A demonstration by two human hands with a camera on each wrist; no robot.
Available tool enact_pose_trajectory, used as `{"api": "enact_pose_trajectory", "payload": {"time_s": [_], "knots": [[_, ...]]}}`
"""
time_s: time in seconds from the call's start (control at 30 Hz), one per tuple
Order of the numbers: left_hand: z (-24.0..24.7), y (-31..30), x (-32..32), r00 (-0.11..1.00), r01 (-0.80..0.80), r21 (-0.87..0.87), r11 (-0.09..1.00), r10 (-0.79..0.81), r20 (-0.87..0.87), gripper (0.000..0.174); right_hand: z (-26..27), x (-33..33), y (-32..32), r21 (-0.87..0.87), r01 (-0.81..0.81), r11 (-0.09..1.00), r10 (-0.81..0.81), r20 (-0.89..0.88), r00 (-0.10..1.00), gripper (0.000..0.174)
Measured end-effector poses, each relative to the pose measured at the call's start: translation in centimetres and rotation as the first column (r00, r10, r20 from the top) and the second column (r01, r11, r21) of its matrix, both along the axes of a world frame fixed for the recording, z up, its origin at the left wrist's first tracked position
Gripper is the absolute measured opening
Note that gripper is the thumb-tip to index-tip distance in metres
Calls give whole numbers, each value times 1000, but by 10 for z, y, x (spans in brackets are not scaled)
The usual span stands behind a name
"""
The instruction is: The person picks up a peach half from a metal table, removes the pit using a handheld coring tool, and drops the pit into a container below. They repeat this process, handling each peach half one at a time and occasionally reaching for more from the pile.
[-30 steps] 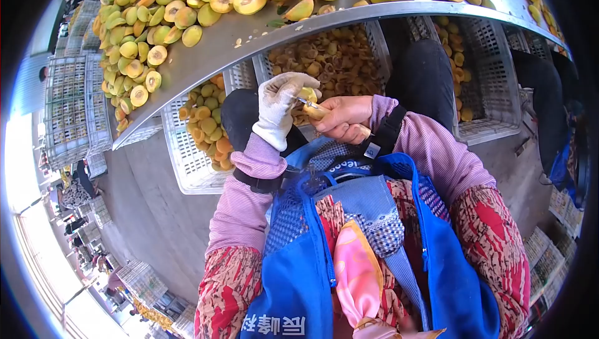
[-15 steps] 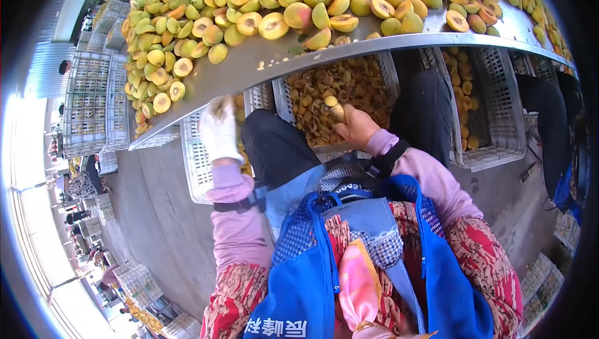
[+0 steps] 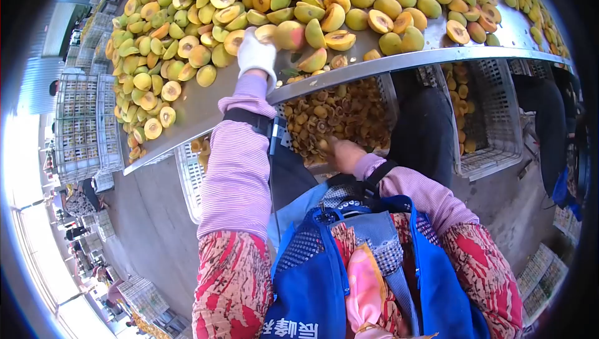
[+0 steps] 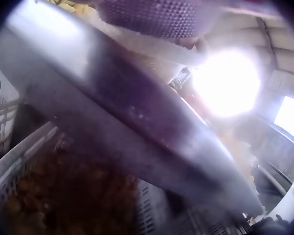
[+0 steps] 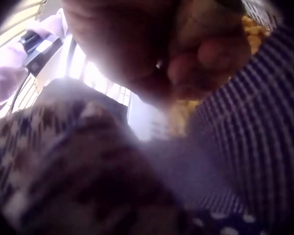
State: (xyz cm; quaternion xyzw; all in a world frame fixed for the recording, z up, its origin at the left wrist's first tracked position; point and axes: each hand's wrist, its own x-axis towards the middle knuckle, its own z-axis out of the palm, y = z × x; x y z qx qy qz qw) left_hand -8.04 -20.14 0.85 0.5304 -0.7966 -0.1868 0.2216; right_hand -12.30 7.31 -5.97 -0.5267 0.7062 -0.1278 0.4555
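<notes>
My gloved left hand (image 3: 256,56) reaches over the metal table edge into the pile of yellow-green halved stone fruit (image 3: 206,76). Its fingertips are right at a cut fruit half (image 3: 267,33), and their curl is hidden in the head view. In the left wrist view, the glove (image 4: 152,56) shows only partly, behind the table rim. My bare right hand (image 3: 347,155) is low over a crate of brown fruit scraps (image 3: 368,111). Seen from the right wrist, its fingers (image 5: 181,73) are curled round a small hand tool, whose metal end (image 5: 159,64) glints out.
The metal table (image 3: 187,128) curves across the front, its rim above the crates. A white crate (image 3: 188,177) stands at lower left, another crate (image 3: 499,121) at right. Dark trouser legs (image 3: 424,130) flank the scrap crate. Stacked crates (image 3: 87,124) stand at far left.
My hands first met at a piece of fruit, then parted. The left hand went to the left crate, then up to the fruit pile. The right hand moved over the scrap crate and lowered slightly.
</notes>
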Motion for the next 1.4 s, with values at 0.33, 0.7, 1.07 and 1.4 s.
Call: {"api": "enact_pose_trajectory", "payload": {"time_s": [0.33, 0.7, 1.07, 1.4], "knots": [[79, 107, 87, 767, 504, 499, 705, -99, -634, 41, 96, -18, -18, -66, 550, 832, -285, 801, 527, 25], [6, 210, 77, 172, 309, 529, 791, 500, -849, 56, 86, 16, 0, 125, 458, 880, -367, 791, 489, 23], [-7, 199, 81, 320, 233, 507, 830, 426, -846, 56, 79, 21, 1, -352, 159, 922, -71, 249, 966, 32], [-6, 197, 77, 284, 246, 520, 818, 452, -846, 62, 75, 27, -2, -351, 218, 911, -129, 259, 957, 32]]}}
